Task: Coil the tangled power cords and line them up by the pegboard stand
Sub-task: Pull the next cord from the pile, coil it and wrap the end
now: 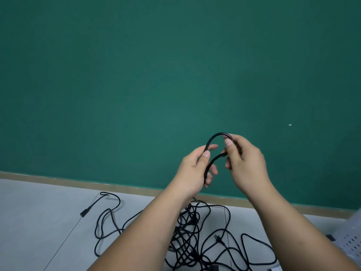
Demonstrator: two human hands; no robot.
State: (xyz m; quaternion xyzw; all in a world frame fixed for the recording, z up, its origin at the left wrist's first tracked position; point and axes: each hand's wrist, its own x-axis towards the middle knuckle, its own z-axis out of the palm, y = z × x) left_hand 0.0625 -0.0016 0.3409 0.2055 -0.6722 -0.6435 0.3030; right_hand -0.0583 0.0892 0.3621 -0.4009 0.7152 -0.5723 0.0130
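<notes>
A black power cord (212, 139) arches in two loops between my raised hands, in front of the green wall. My left hand (192, 169) grips the loops' left side, thumb on top. My right hand (245, 163) pinches the right side between thumb and fingers. Below my forearms, a tangle of black cords (195, 237) sprawls on the grey floor. One cord end with a connector (85, 211) lies out to the left. A white pegboard stand (351, 240) shows at the lower right edge.
The green wall (156, 75) meets the floor at a tan baseboard (78, 182). Grey floor tiles (39, 222) extend to the left of the tangle.
</notes>
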